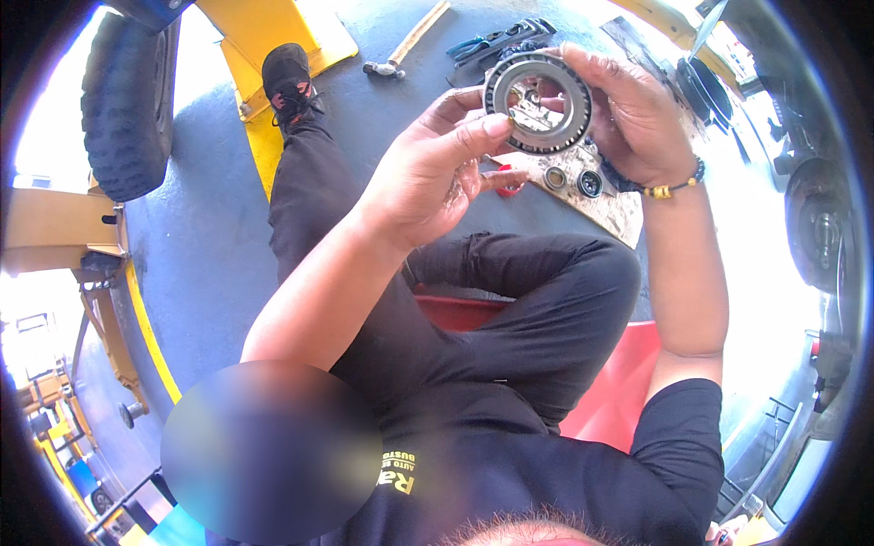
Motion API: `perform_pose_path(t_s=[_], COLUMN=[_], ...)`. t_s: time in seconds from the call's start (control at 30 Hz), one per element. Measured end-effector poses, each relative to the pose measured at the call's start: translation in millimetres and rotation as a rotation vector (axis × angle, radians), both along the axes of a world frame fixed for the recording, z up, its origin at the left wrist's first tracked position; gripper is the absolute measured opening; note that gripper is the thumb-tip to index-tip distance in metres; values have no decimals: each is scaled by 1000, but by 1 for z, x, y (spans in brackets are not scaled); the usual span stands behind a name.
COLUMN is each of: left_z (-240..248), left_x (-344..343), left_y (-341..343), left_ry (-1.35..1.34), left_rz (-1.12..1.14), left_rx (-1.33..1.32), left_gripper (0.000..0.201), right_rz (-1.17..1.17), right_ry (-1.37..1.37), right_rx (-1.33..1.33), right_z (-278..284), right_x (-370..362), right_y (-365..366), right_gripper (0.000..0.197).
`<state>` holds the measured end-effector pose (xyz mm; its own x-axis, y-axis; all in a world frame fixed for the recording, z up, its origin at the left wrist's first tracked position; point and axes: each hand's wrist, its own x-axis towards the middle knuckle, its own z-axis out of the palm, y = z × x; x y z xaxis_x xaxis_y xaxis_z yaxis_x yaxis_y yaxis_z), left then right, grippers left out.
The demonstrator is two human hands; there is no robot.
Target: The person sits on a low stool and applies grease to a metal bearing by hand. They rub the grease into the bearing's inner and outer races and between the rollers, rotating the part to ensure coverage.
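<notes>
1. Thing: round grey steel roller bearing with a dark, notched-looking rim of rollers [546, 143]. Held up in the air, far side of the lap, above the pale, dark-stained flat board [612, 217].
2. Left hand [435, 173]: pinching, thumb pressed at the bearing's near-left edge, fingers curled under.
3. Right hand [642, 123]: curved round the far-right side, holding too. Fingertips behind the ring are hard to make out from here, so its exact grip is a fair guess.
4. Weight: looks solid metal, likely heavy for its size; two hands make sense.
5. Stiffness: rigid, won't squash. Rollers probably turn, so a grip on them alone may roll.
6. Surface: shiny, maybe greasy; call it slippery. Tough overall, but a drop could mar rollers or the cage.
7. Best hold: smooth inner ring, thumb on the face, fingers through the bore; or opposite sides of the rim.
8. Around: small brass-toned ring [553, 177] and small dark-rimmed round part [590, 185] on the board, right; wooden-handled hammer [420, 38] on the floor, far left of the bearing.
</notes>
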<state>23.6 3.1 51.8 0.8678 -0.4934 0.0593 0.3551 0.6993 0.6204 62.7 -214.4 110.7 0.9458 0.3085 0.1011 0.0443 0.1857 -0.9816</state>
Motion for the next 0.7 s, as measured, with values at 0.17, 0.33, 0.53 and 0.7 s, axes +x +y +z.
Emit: perform_pose_path(t_s=[0.17,0.33,0.53,0.7], left_z=[-4,-20,-40,-57], left_x=[-3,0,1,0], left_y=[4,1,-15,-23], left_ry=[-16,-83,-63,-55], left_rz=[31,31,-75,-111], left_rx=[-8,-34,-218,-216], left_gripper=[32,36,44,52], right_rz=[-73,-119,-241,-253], right_ry=[79,-74,-168,-176], right_rx=[247,337,379,390], right_z=[-39,-93,-139,-150], right_x=[-10,-33,-35,-31], right_y=[-9,-12,-25,-39], right_gripper=[57,62,59,57])
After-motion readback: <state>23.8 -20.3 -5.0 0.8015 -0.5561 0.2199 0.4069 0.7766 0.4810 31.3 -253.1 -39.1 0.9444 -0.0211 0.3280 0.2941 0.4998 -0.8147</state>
